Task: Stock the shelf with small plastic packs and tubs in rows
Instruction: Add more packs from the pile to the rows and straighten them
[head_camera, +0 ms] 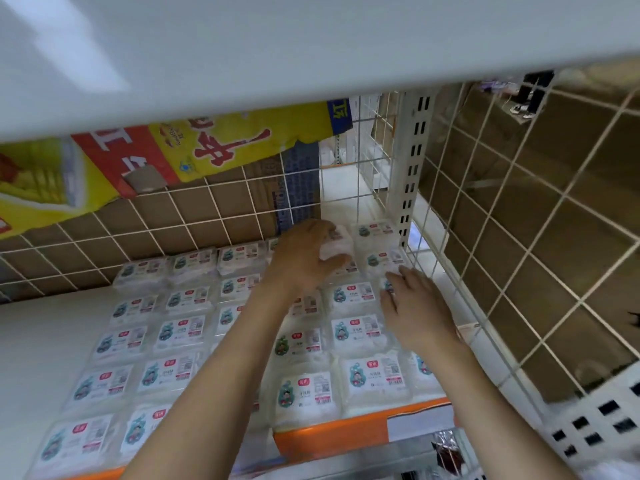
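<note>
The white shelf [45, 341] with orange edge carries packs [180, 332] in rows, wire grid [502, 209] behind. Left hand [304, 258] grips one pack [337, 242]; right hand [415, 306] lies flat, fingers apart.

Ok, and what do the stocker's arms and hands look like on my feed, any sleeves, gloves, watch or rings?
Both forearms come up from the bottom edge bare, with no sleeve in view. The left hand and right hand are bare too: no gloves. No watch, band or bracelet shows at either wrist, and no ring is visible on the fingers that show, though the picture is slightly blurred there. Nothing is marked or written on them.
</note>
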`<state>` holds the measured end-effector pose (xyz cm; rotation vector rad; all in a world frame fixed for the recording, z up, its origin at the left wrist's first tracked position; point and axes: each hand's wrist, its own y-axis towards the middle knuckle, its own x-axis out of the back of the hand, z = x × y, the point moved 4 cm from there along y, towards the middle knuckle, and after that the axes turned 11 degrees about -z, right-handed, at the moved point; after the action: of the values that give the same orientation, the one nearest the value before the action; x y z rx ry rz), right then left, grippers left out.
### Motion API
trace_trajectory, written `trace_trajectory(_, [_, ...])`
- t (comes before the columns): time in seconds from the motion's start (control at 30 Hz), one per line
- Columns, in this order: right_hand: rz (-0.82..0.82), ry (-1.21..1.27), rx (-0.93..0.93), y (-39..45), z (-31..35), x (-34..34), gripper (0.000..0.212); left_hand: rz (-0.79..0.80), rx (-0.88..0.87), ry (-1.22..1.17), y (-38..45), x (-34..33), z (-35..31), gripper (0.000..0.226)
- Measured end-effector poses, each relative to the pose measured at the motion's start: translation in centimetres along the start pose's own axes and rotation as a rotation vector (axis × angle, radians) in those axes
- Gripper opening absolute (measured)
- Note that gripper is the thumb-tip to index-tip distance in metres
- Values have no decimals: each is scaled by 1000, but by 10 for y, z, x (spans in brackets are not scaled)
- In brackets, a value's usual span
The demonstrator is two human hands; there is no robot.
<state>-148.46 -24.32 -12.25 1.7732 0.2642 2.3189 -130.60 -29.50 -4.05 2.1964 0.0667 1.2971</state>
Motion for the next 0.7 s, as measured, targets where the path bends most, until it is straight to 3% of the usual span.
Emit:
trace_trajectory(0.1, [-35,18,1,-1,2,3,81,100,38,49,21,-24,5,51])
trace_trajectory(0.23, [8,3,-22,-5,3,5,51,180,69,126,36,-47,16,56])
trace_trajectory(0.37, [11,-2,-24,-4,5,5,60,181,9,195,36,-60,14,60])
trace_trajectory(0.47, [23,-7,-27,-4,7,6,68,272,8,263,32,-69,17,66])
trace_trajectory(0.57, [42,-14,-22,-5,7,7,55,300,-19,358,26,-73,21,66])
trace_trajectory(0.7, [60,-12,-22,-6,8,9,50,322,2,316,22,-72,20,66])
